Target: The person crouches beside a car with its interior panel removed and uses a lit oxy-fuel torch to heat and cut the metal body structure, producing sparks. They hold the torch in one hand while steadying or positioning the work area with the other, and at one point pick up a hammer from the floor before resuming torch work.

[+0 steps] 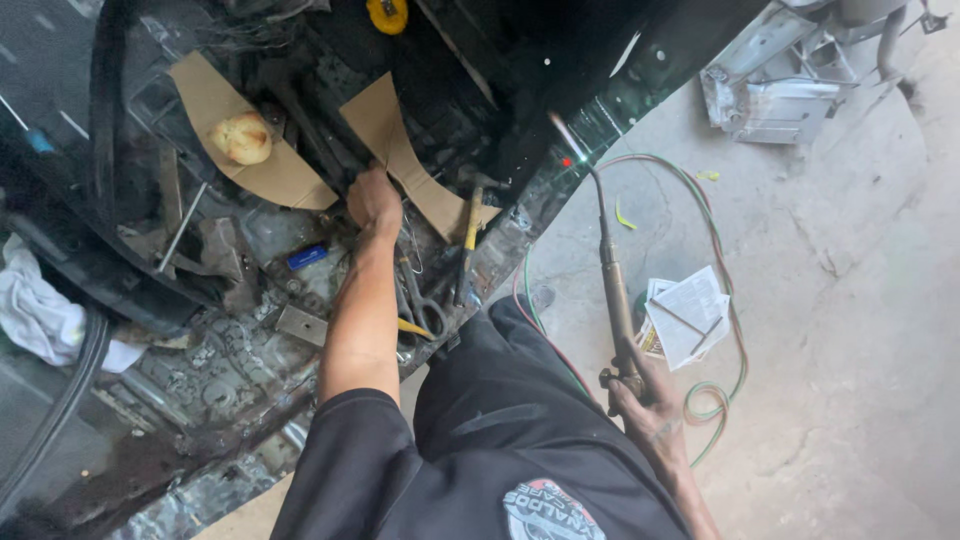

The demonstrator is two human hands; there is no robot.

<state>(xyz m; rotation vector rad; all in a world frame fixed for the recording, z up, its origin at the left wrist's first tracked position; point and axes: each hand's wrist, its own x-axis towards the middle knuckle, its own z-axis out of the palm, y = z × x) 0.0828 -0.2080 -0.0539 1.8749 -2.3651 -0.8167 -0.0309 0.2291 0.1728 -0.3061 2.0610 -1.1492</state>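
Head view, looking down at stripped, rusty vehicle floor metal. Left hand (374, 198) reaches forward and presses or pinches the lower edge of a cardboard template (400, 150), an hourglass-shaped brown cutout lying on the dark floor metal; fingers are curled onto it, exact grip not readable. Right hand (640, 400) is closed round the brass handle of a gas torch (610, 270), held off to the side above the concrete floor (850, 300), its long neck pointing up toward the sill edge, with a small red glow near the tip (566, 160). Green and red hoses (715, 250) loop from the torch across the concrete, past a folded paper leaflet (688, 315). A second cardboard template (215, 100) lies well to the left with a yellowish rounded lump (240, 138) sitting on it. A hammer with a yellow handle (470, 235) rests just right of the left hand, snips or pliers (420, 305) lie near the forearm, a small blue object (307, 257) and a square metal plate (300, 325) sit on the floor metal, and a white rag (35, 310) is at far left. Judged step: placing the pattern against the panel while the torch waits, parked away from the work. Next move likely calls for holding the cardboard flat and steady, and keeping the torch tip clear of the cardboard and hoses.
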